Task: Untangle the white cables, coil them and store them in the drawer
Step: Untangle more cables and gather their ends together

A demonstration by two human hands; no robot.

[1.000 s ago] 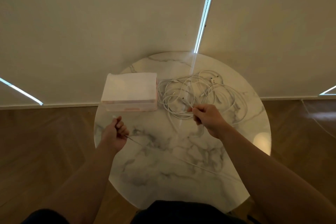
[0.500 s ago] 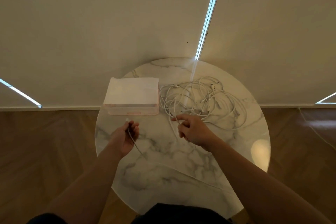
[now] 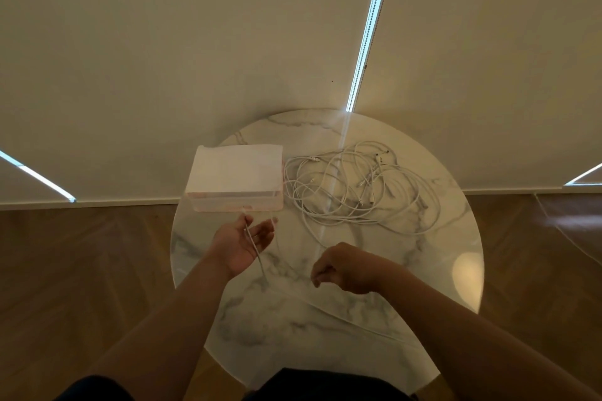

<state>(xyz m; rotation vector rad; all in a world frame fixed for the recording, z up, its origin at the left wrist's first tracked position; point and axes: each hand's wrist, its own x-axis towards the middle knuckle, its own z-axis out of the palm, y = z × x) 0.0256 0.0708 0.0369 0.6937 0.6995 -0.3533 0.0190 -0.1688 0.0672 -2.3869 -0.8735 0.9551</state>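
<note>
White thin cable [image 3: 262, 270], seemingly limp, lies across the open left hand [image 3: 241, 246]; right hand [image 3: 348, 267] curled, hold unclear. Pinch near its end.

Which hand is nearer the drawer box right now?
Left. The left hand is just in front of the drawer box, fingertips almost at it; the right hand is farther back and rightward.

Bare forearms [image 3: 182, 319], dark clothes [image 3: 325, 384] at btm
</note>
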